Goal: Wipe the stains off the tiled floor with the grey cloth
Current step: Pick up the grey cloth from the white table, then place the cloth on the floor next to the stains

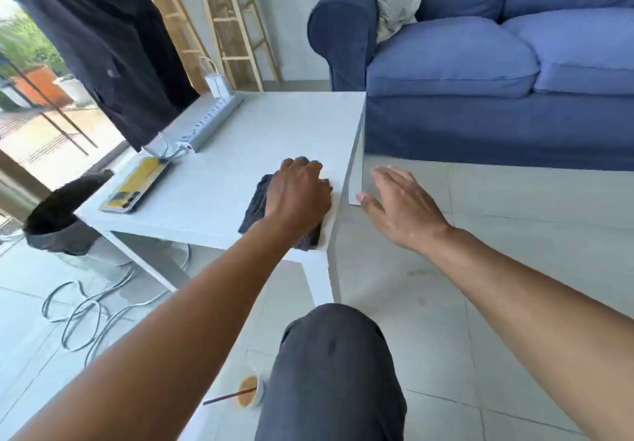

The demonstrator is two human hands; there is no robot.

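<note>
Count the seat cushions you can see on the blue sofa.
2. One seat cushion lies next to the armrest; the other runs off the picture's right edge. More may be hidden beyond it.

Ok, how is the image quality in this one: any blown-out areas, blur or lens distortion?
Head view: daylight through the window overexposes the upper left; wide-angle bending curves the table edges and sofa; overall soft, compressed detail, so the grey cloth under the left hand lacks texture; right hand slightly blurred.

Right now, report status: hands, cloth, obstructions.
Left hand closed on grey cloth at white table corner. Right hand open, empty. Iced drink cup on floor by knee.
</note>
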